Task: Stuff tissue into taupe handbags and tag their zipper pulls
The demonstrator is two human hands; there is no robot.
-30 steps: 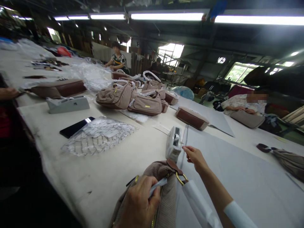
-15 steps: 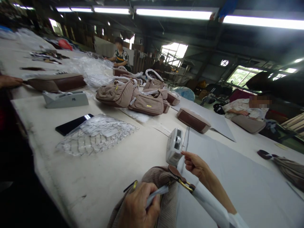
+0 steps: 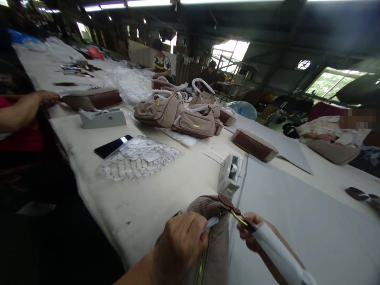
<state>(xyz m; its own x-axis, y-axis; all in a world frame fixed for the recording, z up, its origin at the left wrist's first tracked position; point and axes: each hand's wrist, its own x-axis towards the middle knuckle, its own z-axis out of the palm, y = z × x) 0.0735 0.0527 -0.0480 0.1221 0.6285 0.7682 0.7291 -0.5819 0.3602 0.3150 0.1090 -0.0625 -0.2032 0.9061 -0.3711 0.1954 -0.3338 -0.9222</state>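
Note:
A taupe handbag (image 3: 212, 241) lies at the near edge of the white table (image 3: 142, 198), with a brown tab and gold ring at its top. My left hand (image 3: 178, 245) is closed on the bag's upper edge, pinching a strip of white wrapping. My right hand (image 3: 252, 233) is curled just behind the gold ring, its fingers against the paper-wrapped strap (image 3: 279, 253) that runs toward me. A white tape dispenser (image 3: 229, 175) stands just beyond the bag.
A black phone (image 3: 112, 145) and a clear bag of netting (image 3: 139, 157) lie to the left, with another tape dispenser (image 3: 102, 118) behind. Several finished handbags (image 3: 178, 116) cluster mid-table. A co-worker's arm (image 3: 26, 111) reaches in at left; other people sit farther back and at right.
My right hand drew back from the tape dispenser to the strap by the gold ring. The camera view swung slightly right and down.

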